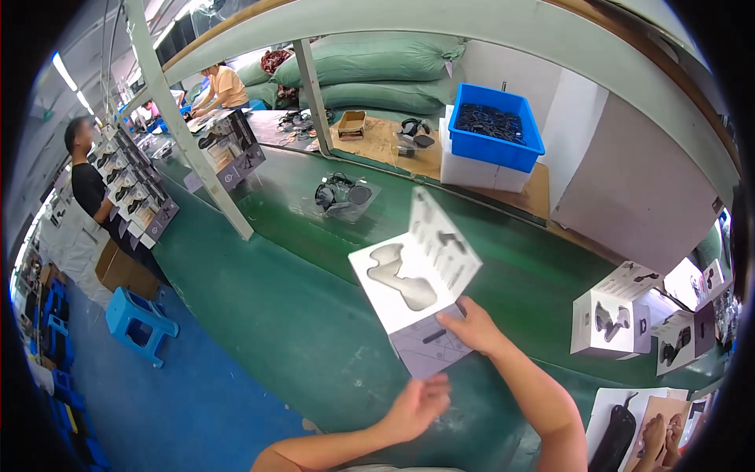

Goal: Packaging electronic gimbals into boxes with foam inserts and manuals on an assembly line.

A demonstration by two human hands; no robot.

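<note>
My right hand (469, 325) grips an open display box (429, 346), its thumb on the box's right front edge and its fingers behind. The box is white and grey and held tilted over the green bench; its lid (442, 244), with printed pictures, stands up at the back right. A white shaped insert (401, 277) with a curved hollow fills the box top, and no product shows in the hollow. Just below the box is my left hand (421, 405), slightly blurred, its fingers loosely bent and nothing visible in them.
On the green bench (307, 315) lies a clear tray (346, 197) with black parts. Display boxes (609, 318) stand at the right. A blue bin (495, 126) of black pieces sits beyond the rail. At the left are a blue stool (141, 322) and a person (88, 185) beside stacked boxes.
</note>
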